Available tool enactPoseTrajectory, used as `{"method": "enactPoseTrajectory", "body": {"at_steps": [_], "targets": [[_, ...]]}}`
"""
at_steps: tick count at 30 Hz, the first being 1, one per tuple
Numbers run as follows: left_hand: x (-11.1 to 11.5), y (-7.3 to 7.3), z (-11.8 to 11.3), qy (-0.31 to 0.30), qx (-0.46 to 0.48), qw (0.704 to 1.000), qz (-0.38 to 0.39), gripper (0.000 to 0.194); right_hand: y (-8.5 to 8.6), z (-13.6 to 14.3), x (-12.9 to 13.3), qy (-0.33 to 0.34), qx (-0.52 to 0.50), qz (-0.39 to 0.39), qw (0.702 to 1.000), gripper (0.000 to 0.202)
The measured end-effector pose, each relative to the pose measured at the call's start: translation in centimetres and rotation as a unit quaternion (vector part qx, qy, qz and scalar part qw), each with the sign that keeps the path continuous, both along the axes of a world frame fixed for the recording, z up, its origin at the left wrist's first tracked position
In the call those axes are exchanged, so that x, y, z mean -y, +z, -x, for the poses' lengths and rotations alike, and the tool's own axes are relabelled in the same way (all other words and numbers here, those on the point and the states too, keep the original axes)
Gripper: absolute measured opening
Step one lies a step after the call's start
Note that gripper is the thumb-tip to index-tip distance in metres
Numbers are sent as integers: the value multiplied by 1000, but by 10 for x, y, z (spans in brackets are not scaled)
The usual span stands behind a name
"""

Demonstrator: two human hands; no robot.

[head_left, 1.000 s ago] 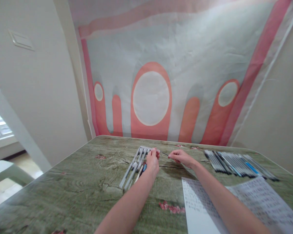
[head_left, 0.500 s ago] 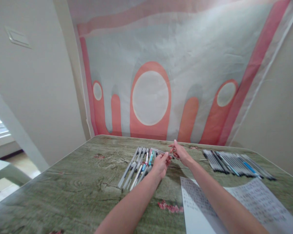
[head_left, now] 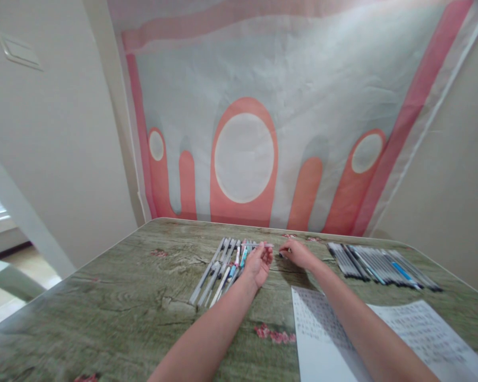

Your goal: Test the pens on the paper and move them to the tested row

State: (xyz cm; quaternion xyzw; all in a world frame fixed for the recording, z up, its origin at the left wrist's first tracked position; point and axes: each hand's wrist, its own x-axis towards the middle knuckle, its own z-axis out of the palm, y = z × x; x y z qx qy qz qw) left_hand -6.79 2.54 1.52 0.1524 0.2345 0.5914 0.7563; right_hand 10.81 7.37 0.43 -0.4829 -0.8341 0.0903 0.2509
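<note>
My left hand (head_left: 258, 265) is closed around a slim, pale pen (head_left: 268, 245), which lies roughly level across its fingers. Just below and left of this hand are several pens (head_left: 211, 278) laid side by side in two overlapping rows, most of them clear, a few white, pink or blue. My right hand (head_left: 300, 254) is low over the table, a short gap to the right of the left hand. Its fingertips are pinched together at a small dark-ended thing too small to name.
Several thin pens or refills (head_left: 376, 262), mostly grey with dark ends, lie in a row at the right. Handwritten paper sheets (head_left: 316, 345) lie under my right forearm. The wood-patterned table (head_left: 123, 297) meets a printed wall sheet (head_left: 295, 106) at the back.
My hands have come apart. The right one dropped to the tabletop with its fingers drawn together, while the left one kept the pen and turned it nearly level.
</note>
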Motion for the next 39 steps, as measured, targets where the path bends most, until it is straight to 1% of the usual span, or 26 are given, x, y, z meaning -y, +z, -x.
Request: {"method": "enactPoseTrajectory", "body": {"at_steps": [4,9,11,13,15,17,20,22,26,33,39], "targets": [[0,-2,-1,0,-13,1000,4,10,-3,1,1,-3,32,8,999,19],[-1,-4,-1,0,-18,1000,3,10,-4,6,3,-13,18,-3,1000,17],[-1,-5,-1,2,-18,1000,1,9,-1,9,4,-1,-22,-4,1000,17],[-2,-5,0,10,-17,1000,0,8,6,12,6,24,-94,23,995,20],[-3,-5,1,27,-14,1000,1,7,14,15,9,43,-182,73,980,27],[-4,-5,1,44,-10,999,-2,6,23,18,13,53,-256,122,958,32],[-5,-5,2,58,-5,998,-8,6,32,22,20,62,-311,151,936,34],[-5,-6,2,60,-7,998,-10,5,35,24,23,64,-318,155,933,33],[-5,-7,0,59,-14,998,-19,4,35,27,25,64,-313,151,935,32],[-4,-6,0,59,-20,998,-21,5,34,30,23,67,-300,120,944,27],[-3,-5,-1,60,-22,998,-22,5,36,32,25,53,-278,93,955,27]]}}
